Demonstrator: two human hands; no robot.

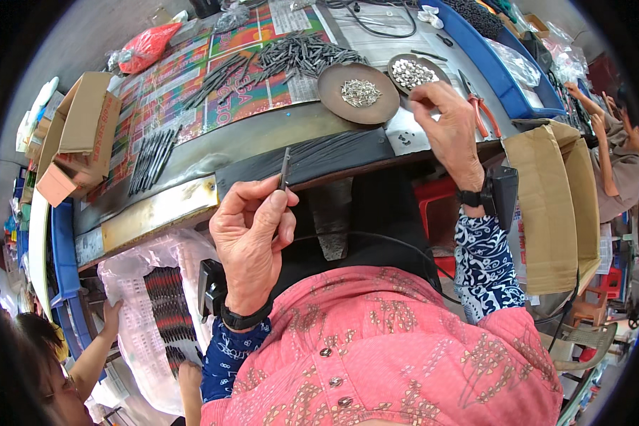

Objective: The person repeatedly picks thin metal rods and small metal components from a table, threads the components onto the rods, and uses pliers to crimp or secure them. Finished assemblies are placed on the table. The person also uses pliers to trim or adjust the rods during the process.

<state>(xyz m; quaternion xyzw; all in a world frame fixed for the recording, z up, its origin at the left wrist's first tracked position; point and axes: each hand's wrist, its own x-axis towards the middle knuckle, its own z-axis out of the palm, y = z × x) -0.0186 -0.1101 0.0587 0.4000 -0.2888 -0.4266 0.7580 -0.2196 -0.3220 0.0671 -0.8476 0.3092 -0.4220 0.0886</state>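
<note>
Pinching thin rod (285, 169) w/ left hand (252, 238); right hand (451, 128) at dish (412, 73).

Pink patterned shirt (397, 355), blue-white patterned sleeve (484, 259), brown dish (334, 89), red-handled pliers (484, 113)

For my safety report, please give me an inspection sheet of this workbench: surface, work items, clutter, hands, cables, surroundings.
Surface: workbench with a colourful printed sheet and a dark pad at the front edge.
Job's things: thin dark rod in the left hand; two round dishes of small metal parts; piles of dark rods.
Clutter: red-handled pliers, open cardboard box, red plastic bag.
Grippers: left hand pinches the rod; right hand reaches to the right dish, fingertips closed.
Cables: black cable at the bench's far side.
Surroundings: other people at both sides; cardboard carton on the right.
</note>
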